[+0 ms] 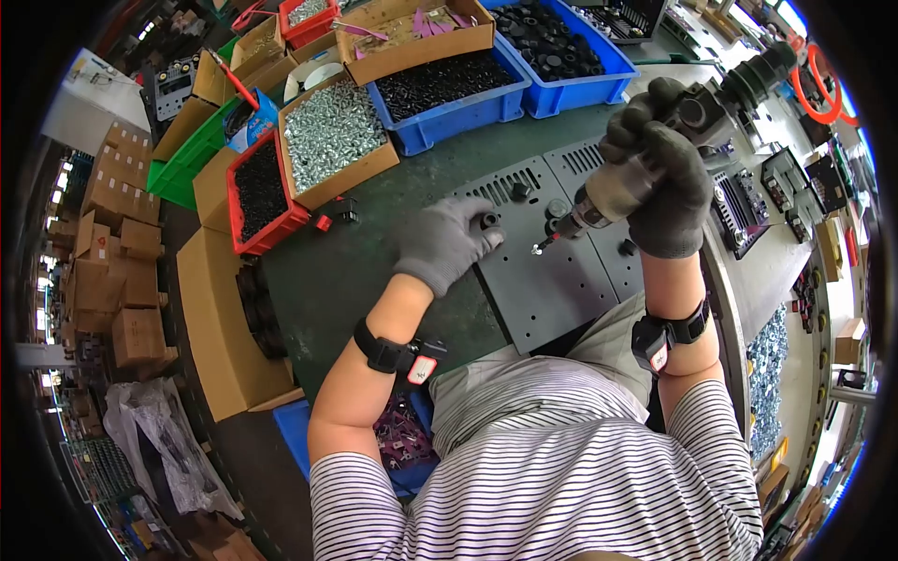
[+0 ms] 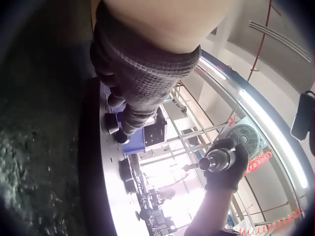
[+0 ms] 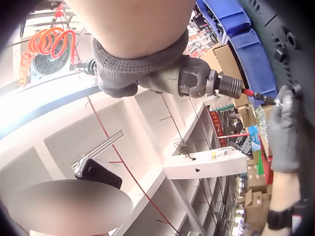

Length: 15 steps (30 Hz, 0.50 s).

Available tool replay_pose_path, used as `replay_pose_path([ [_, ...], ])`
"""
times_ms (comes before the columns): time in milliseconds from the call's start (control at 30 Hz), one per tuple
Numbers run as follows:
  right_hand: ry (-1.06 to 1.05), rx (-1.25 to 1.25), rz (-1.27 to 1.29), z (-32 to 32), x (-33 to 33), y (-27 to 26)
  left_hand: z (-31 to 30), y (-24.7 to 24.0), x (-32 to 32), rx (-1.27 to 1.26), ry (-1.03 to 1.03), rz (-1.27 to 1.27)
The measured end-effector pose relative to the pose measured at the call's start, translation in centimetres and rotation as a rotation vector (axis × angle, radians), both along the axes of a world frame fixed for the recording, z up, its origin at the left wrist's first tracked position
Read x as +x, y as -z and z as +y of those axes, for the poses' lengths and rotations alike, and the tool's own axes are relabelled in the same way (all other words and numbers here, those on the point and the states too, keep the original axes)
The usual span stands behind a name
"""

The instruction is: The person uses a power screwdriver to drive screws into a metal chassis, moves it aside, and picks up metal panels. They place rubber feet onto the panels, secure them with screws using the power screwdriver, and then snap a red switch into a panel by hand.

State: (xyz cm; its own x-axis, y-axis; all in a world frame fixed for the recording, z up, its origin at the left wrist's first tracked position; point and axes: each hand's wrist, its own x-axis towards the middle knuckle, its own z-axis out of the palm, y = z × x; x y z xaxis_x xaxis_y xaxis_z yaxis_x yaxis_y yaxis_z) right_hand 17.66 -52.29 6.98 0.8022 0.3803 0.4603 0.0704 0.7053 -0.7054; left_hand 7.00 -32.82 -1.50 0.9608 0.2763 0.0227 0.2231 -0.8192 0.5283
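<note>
The gloved left hand (image 1: 444, 241) pinches a small black round part (image 1: 489, 221) between thumb and fingers, just over the left edge of a dark grey perforated plate (image 1: 552, 290). In the left wrist view that hand (image 2: 142, 93) has its fingertips at the black part (image 2: 122, 137). Curled round a power driver (image 1: 617, 187) is the gloved right hand (image 1: 669, 168), raised over the plate. A silver screw (image 1: 537, 250) sits at the tip of the driver's red-collared bit. Other black round parts (image 1: 520, 192) stand on the plate.
Behind the plate are blue bins (image 1: 458, 114) of black parts. A cardboard box of silver screws (image 1: 332, 131) and a red bin of black screws (image 1: 260, 192) stand at the left. An empty carton (image 1: 210, 327) lies beside the green table. Orange coiled hose (image 1: 818, 93) hangs at right.
</note>
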Motion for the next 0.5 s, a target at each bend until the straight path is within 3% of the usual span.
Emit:
replay_pose_path([
  [133,0.129,-0.141,0.035,2.5,-0.6,-0.9,1.3,0.4,-0.1,-0.059,0.017,-0.052],
  [200,0.123,-0.27,-0.063,3.6,-0.3,-1.0,3.5,2.0,0.1,-0.298,-0.1,-0.25],
  [233,0.106,-0.168,-0.069,4.7,0.1,-1.0,4.2,2.3,0.0,-0.373,-0.137,-0.235],
  [333,0.113,-0.228,-0.096,7.7,0.7,-0.8,4.1,2.2,-0.2,-0.378,-0.05,-0.246],
  [367,0.108,-0.244,-0.107,8.4,0.6,-1.0,3.7,1.2,-0.4,-0.242,-0.034,-0.149],
  [500,0.078,-0.268,-0.131,11.0,1.4,0.7,2.8,1.7,0.1,-0.116,-0.022,-0.102],
])
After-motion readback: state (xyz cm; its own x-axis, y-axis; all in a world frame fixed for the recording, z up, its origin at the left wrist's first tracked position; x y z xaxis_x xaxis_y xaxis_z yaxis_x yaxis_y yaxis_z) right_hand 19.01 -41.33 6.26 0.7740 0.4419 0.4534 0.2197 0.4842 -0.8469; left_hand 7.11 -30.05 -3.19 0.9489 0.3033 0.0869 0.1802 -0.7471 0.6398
